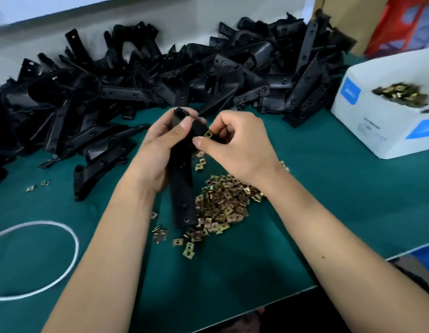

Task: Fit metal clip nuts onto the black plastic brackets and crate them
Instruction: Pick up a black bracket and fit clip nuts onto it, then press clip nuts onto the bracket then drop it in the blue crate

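Clip meets bracket above the tabletop's middle.
The left hand [160, 150] grips a bracket [182, 188] upright (its lower end over the nut pile [223, 203]); the right hand [237, 147] pinches a clip nut [208, 134] against its top end.

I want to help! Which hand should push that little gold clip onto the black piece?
Probably the right hand: it already pinches the clip nut at the bracket top, while the left hand grips the bracket.
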`<action>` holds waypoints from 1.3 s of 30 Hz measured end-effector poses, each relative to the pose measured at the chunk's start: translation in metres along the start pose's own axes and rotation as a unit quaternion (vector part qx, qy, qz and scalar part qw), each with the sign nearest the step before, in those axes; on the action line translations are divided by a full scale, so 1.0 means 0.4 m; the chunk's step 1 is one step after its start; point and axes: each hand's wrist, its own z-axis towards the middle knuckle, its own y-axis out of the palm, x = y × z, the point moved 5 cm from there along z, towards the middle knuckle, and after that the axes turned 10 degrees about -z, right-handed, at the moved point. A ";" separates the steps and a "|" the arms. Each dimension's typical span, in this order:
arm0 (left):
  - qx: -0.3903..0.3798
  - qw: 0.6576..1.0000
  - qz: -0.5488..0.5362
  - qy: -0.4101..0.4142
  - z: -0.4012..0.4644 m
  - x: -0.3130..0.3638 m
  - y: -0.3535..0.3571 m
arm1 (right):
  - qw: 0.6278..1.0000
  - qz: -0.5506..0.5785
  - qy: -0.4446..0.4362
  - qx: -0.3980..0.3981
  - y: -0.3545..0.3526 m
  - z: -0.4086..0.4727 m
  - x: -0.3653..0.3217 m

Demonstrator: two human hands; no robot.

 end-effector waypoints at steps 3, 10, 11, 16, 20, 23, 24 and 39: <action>-0.025 0.998 0.048 -0.011 0.045 -0.018 0.149 | 0.998 0.000 0.020 0.054 -0.125 -0.027 0.033; -0.140 0.980 0.138 0.011 0.073 -0.173 0.696 | 0.966 0.008 0.083 0.243 -0.529 -0.238 0.217; -0.162 0.974 0.154 0.019 0.051 -0.209 0.775 | 0.959 0.025 0.095 0.267 -0.579 -0.290 0.246; -0.261 0.928 0.267 0.005 -0.096 -0.446 1.040 | 0.905 0.106 0.218 0.350 -0.733 -0.572 0.468; -0.352 0.840 0.398 -0.111 -0.221 -0.699 1.048 | 0.822 0.125 0.413 0.371 -0.726 -0.813 0.730; -0.418 0.775 0.422 -0.214 -0.296 -0.851 0.990 | 0.757 -0.004 0.570 0.318 -0.690 -0.980 0.874; -0.436 0.756 0.423 -0.243 -0.313 -0.884 0.971 | 0.743 -0.062 0.610 0.269 -0.676 -1.020 0.902; -0.307 0.822 0.339 0.339 -0.213 -0.463 1.088 | 0.799 -0.379 0.339 0.320 -0.733 -0.654 0.536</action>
